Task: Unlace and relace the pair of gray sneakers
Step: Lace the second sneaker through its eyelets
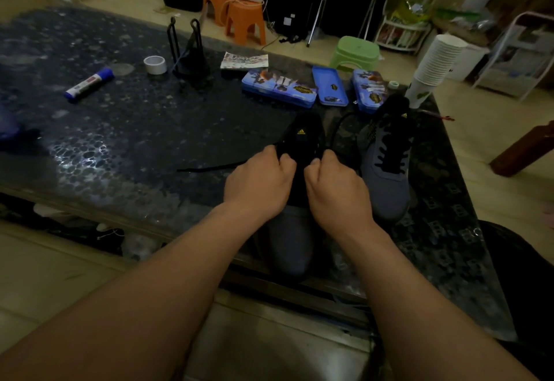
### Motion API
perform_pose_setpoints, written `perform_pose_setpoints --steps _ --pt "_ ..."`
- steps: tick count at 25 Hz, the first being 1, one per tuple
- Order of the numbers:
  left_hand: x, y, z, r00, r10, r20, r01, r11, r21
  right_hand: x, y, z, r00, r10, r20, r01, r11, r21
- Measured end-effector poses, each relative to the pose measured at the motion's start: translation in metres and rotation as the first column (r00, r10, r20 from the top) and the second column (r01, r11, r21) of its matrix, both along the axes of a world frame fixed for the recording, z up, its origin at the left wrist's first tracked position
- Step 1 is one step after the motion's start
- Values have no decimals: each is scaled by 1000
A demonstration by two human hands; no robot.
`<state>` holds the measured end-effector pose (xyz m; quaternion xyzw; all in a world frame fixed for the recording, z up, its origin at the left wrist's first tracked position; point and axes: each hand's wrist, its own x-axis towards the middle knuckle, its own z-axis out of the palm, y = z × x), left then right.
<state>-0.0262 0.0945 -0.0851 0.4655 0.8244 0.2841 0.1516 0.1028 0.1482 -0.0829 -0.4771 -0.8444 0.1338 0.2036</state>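
Two gray sneakers with black tongues stand on the dark table, toes toward me. The near sneaker [292, 242] sits at the table's front edge under both hands. My left hand [260, 181] pinches its black lace [209, 167] at the left eyelets; one lace end trails left over the table. My right hand [335, 186] pinches the lace on the right side, and a loop arcs off toward the right. The second sneaker [386, 168] stands to the right, laced, untouched.
The glass-topped table [135, 129] carries a glue stick [90, 84], a tape roll [155, 64], a black wire stand [192, 57], blue pencil cases [278, 88] and a stack of paper cups [434, 66]. Orange stools [244, 21] and a green stool [355, 52] stand behind.
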Motion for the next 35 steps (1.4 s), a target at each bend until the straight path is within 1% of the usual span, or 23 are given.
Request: perform_pose_setpoints --steps 2,4,5,7,8,10,11,13,15,20,23,24,25,27,28,32,35 --pt "-9 0 0 997 -63 35 64 998 -23 3 5 3 999 26 -27 -29 991 -128" --pt "-18 -2 0 989 -119 84 121 992 -21 9 8 8 997 50 -60 -62 974 -216" --pt "-22 -4 0 978 -142 154 145 989 -6 13 9 10 994 49 -96 -74 959 -272" --pt "-29 -12 0 919 -178 352 183 983 17 23 10 10 982 -1 -188 -79 906 -417" --pt "-32 -17 -2 900 -182 396 190 982 20 29 9 9 974 -48 -222 -72 862 -502" --pt "-34 -28 -9 903 -196 381 212 977 0 39 2 2 957 -129 -261 -66 776 -627" --pt "-32 -32 -12 901 -206 382 227 974 -12 42 -1 -1 952 -137 -273 -71 770 -634" --pt "-27 -35 -17 901 -214 377 230 973 1 42 -7 -3 959 -97 -265 -75 819 -568" --pt "-22 -34 -15 913 -193 360 210 978 -8 38 -10 0 971 -77 -225 -49 862 -505" --pt "-12 -28 -10 946 -120 300 137 990 -36 31 -10 6 988 -89 -124 17 872 -490" --pt "-9 -21 -12 922 -40 385 51 998 -19 22 -11 7 995 -92 -38 68 908 -414" --pt "-6 -20 -13 921 -17 389 25 1000 -14 19 -12 6 995 -95 -25 78 922 -378" --pt "-2 -19 -15 939 -4 343 11 1000 -19 17 -14 5 995 -97 -21 83 934 -347" --pt "3 -20 -17 984 8 180 3 998 -60 16 -16 1 995 -96 -27 83 947 -312" --pt "3 -21 -18 992 4 124 5 997 -71 17 -17 0 995 -95 -30 82 951 -298" --pt "4 -25 -19 997 -25 69 29 998 -58 16 -23 -1 997 -69 -17 64 976 -207" --pt "9 -26 -19 1000 -9 18 10 998 -65 18 -22 -7 993 -100 -61 85 973 -213"
